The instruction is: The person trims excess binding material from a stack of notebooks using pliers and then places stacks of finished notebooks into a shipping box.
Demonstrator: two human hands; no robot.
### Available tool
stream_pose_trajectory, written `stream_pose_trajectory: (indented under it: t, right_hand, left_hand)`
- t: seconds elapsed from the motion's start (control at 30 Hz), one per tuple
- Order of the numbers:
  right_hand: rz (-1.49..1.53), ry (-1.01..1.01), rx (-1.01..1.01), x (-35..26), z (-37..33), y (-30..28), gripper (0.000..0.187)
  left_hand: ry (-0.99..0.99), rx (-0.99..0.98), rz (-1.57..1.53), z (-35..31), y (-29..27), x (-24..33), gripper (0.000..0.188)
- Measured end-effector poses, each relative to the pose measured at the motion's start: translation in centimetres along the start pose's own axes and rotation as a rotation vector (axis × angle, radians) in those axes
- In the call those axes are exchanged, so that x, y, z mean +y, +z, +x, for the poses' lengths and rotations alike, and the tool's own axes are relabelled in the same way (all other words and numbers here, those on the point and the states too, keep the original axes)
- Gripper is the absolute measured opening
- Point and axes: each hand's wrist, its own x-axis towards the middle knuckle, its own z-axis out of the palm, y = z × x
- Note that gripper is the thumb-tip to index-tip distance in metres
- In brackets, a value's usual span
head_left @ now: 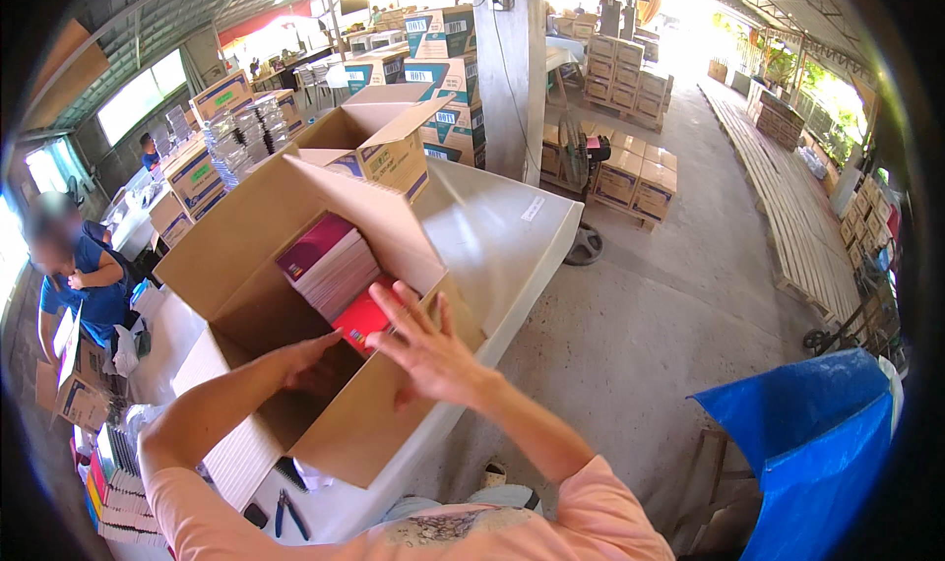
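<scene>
A large open cardboard box stands on the table before me with its flaps raised. Inside, a stack of booklets with purple-red covers leans toward the far wall. Nearer to me, red-covered booklets lie beside that stack. My right hand reaches over the box's right wall, fingers spread apart at the red booklets' right edge. My left hand is down in the box, its fingers stretched out beside the near left edge of the red booklets; its lower fingers are in shadow. No firm grip shows on either hand.
Behind stands another open carton, with stacked boxes by a pillar. Pliers lie on the table near me. At left, a person in blue handles a carton. Blue sheeting hangs at lower right.
</scene>
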Motion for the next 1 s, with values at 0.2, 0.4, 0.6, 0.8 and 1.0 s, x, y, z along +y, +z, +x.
stream_pose_trajectory:
  t: [0.2,0.4,0.6,0.8,1.0]
  right_hand:
    - [0.278,-0.111,0.039,1.0,0.0,0.6,0.083]
    - [0.346,-0.149,0.059,1.8,-0.5,1.3,0.084]
    - [0.380,-0.189,0.090,1.7,-0.3,1.9,0.085]
    - [0.415,-0.186,0.107,1.9,-0.1,2.9,0.083]
    - [0.432,-0.208,0.110,1.6,0.1,3.0,0.084]
  left_hand:
    - [0.016,-1.044,-0.678,3.7,1.5,-2.2,0.074]
    - [0.386,-0.642,-0.589,5.0,5.0,-0.3,0.082]
    - [0.409,-0.445,-0.685,5.4,5.0,-1.2,0.081]
    - [0.247,-0.641,-0.847,4.9,5.1,0.3,0.057]
    - [0.192,-0.511,-0.945,4.7,4.6,0.3,0.050]
